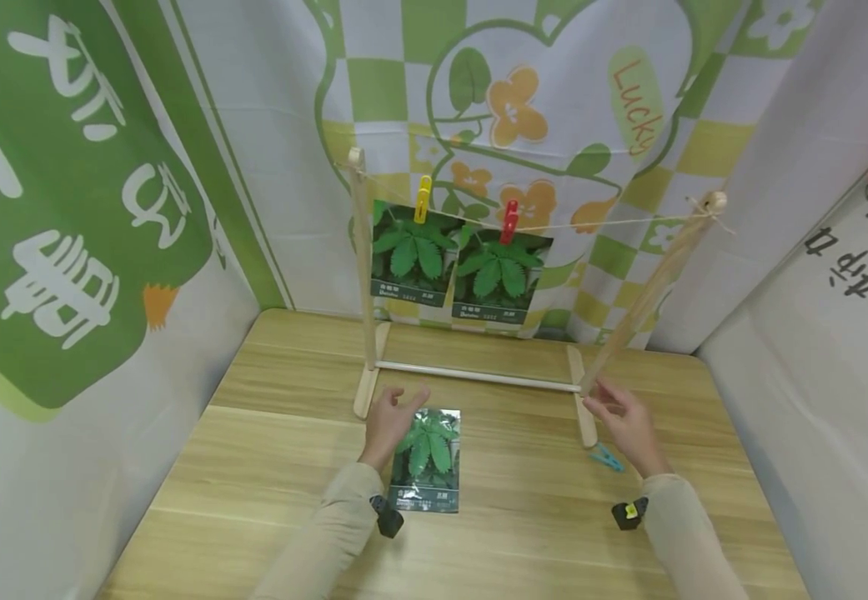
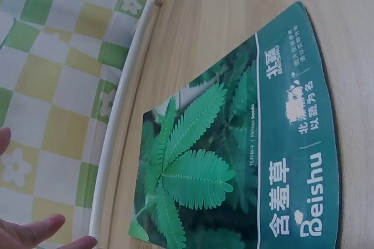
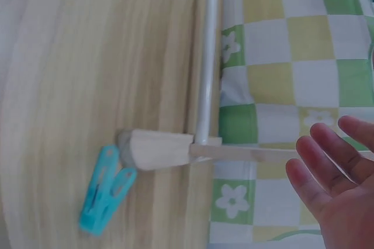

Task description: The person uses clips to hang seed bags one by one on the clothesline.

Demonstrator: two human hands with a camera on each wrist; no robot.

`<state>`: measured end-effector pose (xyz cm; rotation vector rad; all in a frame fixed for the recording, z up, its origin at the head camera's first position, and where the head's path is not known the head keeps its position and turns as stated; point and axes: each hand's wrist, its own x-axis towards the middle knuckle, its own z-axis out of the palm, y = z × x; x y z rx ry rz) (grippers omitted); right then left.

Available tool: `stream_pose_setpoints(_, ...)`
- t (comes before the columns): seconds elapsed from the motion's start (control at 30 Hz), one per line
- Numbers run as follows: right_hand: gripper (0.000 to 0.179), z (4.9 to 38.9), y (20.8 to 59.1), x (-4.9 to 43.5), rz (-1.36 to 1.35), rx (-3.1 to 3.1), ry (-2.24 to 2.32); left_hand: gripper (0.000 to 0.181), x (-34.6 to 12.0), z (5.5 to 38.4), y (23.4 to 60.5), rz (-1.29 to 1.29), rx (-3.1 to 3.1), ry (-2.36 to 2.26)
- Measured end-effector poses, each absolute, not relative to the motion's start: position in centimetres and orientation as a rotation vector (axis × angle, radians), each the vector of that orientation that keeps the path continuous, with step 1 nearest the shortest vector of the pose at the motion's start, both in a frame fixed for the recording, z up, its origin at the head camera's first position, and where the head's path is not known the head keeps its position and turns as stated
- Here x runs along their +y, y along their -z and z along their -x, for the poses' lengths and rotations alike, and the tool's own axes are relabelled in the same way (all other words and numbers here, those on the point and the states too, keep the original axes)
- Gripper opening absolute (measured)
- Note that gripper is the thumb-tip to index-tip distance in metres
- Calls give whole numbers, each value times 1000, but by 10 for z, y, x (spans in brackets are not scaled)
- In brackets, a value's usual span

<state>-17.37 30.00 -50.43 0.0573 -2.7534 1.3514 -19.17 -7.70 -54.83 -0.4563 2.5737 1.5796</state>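
A seed packet with a green leaf picture (image 1: 428,458) lies flat on the table; in the left wrist view its dark teal band (image 2: 298,144) carries white lettering. Over its upper left edge in the head view hovers my left hand (image 1: 388,425), fingers loosely spread and holding nothing. My right hand (image 1: 627,425) is beside the foot of the rack's right post (image 1: 647,304). Its fingers (image 3: 315,179) are extended and slightly apart in the right wrist view, with nothing in them. Close below this hand, a blue clothespin (image 1: 607,457) lies by the rack's right foot (image 1: 584,417).
A wooden rack with a white crossbar (image 1: 479,377) stands at the back of the table. From its string (image 1: 614,222) hang two similar packets, one under a yellow clothespin (image 1: 422,200), the other under a red clothespin (image 1: 509,222). Printed curtains (image 1: 283,108) surround the table.
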Motion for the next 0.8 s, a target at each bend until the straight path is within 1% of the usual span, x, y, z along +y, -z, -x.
stream_pose_setpoints(0.33,58,172,523,307,-122,-2845,-1228,88,-73,187,555,413,2721,-1281)
stream_pose_setpoints(0.53,68,171,532,311,-81,-2953,-1128,89,-70,184,555,416,2761,-1115)
stream_pose_setpoints(0.8,74,170,544,314,-99,-3073,-909,82,-66,182,561,345,2812,-918)
